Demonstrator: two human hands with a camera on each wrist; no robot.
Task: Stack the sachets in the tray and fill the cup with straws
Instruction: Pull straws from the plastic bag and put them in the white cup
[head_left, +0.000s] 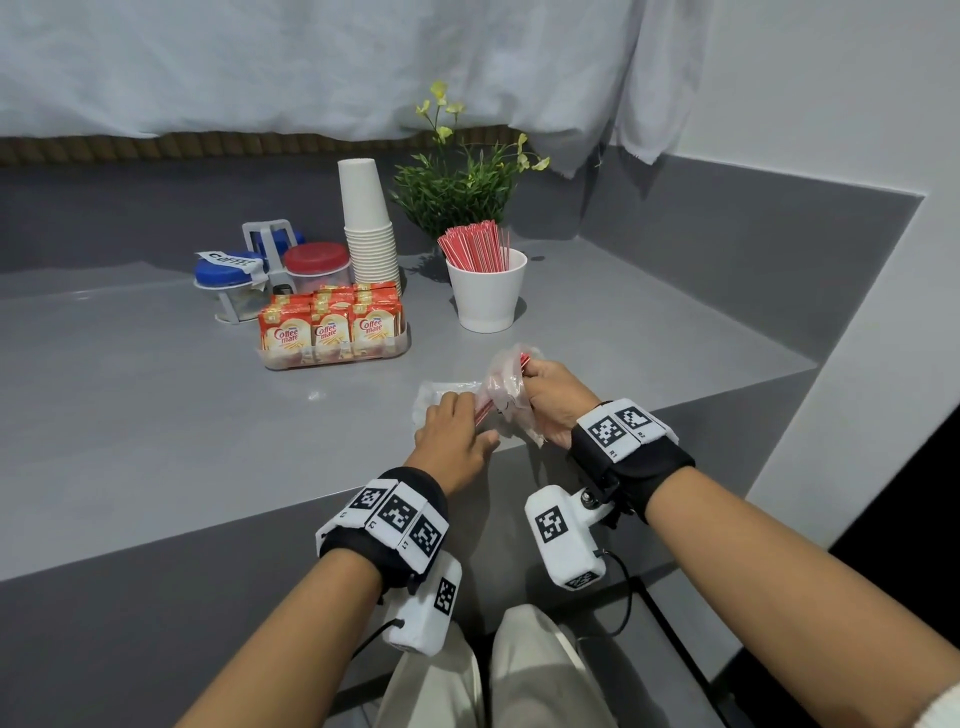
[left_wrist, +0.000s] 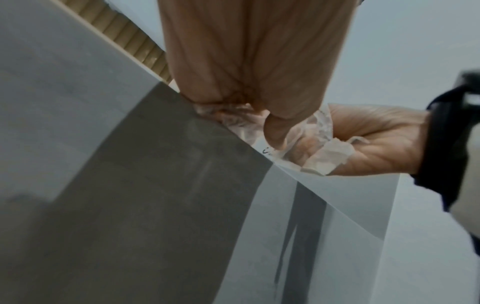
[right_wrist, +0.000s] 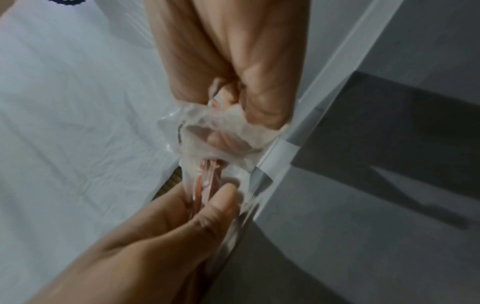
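Note:
A crumpled clear plastic bag (head_left: 506, 387) with a few red straws (head_left: 484, 408) inside is held just above the counter's front edge. My left hand (head_left: 470, 418) pinches its lower end, thumb against fingers (right_wrist: 221, 207) over the straws (right_wrist: 205, 181). My right hand (head_left: 535, 384) grips the bunched upper end (right_wrist: 221, 127), where red tips poke out. A white cup (head_left: 485, 296) behind holds a thick bunch of red straws. Left of it, a clear tray (head_left: 400, 351) is packed with upright red sachets (head_left: 327, 330).
A stack of white paper cups (head_left: 366, 223) and a potted plant (head_left: 457, 192) stand behind the tray and cup. Jars with blue and red lids (head_left: 311, 265) sit in a rack at the back left. The grey counter (head_left: 156, 415) ends in walls at the back and right.

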